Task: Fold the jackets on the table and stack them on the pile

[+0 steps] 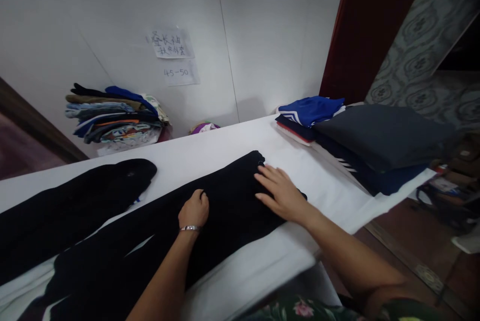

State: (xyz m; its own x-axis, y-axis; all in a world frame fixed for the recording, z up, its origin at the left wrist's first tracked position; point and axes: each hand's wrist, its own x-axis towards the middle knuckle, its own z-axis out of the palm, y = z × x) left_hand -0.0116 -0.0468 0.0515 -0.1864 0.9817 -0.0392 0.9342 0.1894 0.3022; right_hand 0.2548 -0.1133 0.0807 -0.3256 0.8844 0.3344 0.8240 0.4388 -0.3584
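Note:
A long black garment (232, 211) lies stretched across the white-covered table (225, 146) in front of me; its exact kind does not show. My left hand (194, 209), with a silver bracelet at the wrist, has its fingers curled into the cloth near the middle. Flat on the right end of the garment rests my right hand (281, 192), its fingers spread. To the left lies a second black garment (82, 201), apart from both hands.
Folded clothes are piled at the back left (116, 116). On the right stand a blue garment with white stripes (313, 109) and a dark grey folded garment (386, 133) on more clothes. Handwritten paper signs (172, 43) hang on the white wall. The table's right edge ends above a tiled floor.

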